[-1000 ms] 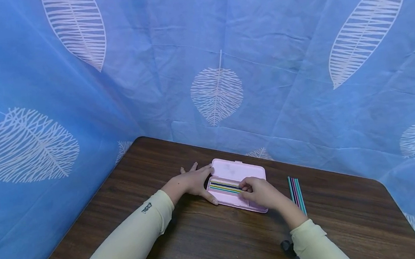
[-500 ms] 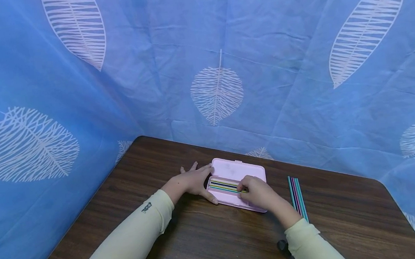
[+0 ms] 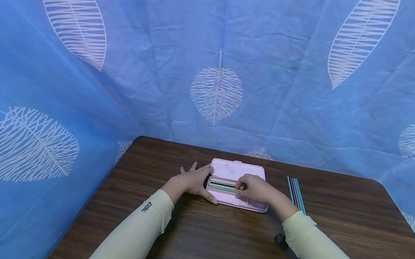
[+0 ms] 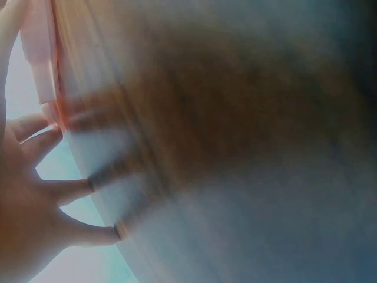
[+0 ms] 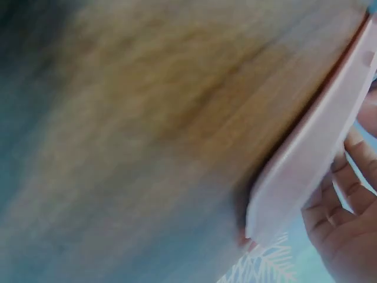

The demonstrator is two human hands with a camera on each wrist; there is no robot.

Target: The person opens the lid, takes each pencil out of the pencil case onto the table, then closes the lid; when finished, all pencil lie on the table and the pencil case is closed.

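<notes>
A pink pencil case (image 3: 232,200) lies with its lid (image 3: 237,169) raised back, near the table's far edge. Several thin, pencil-like sticks (image 3: 221,184) in yellow, dark and teal lie lengthwise in its tray. My left hand (image 3: 196,182) spreads its straight fingers at the case's left end, thumb at the near corner and forefinger by the lid. In the left wrist view the other fingertips (image 4: 119,232) rest on the tabletop. My right hand (image 3: 255,189) reaches over the tray's right part, thumb and curled fingers pinching at the sticks' right ends, which they hide.
More teal, dark and pink sticks (image 3: 295,193) lie together on the brown table (image 3: 210,244), right of the case and partly behind my right forearm. A small black object (image 3: 281,241) shows by the right sleeve. Blue leaf-print cloth (image 3: 282,90) hangs behind the table.
My right hand has shifted slightly left over the tray, its fingers moving at the stick ends. The left hand and the case stay in place.
</notes>
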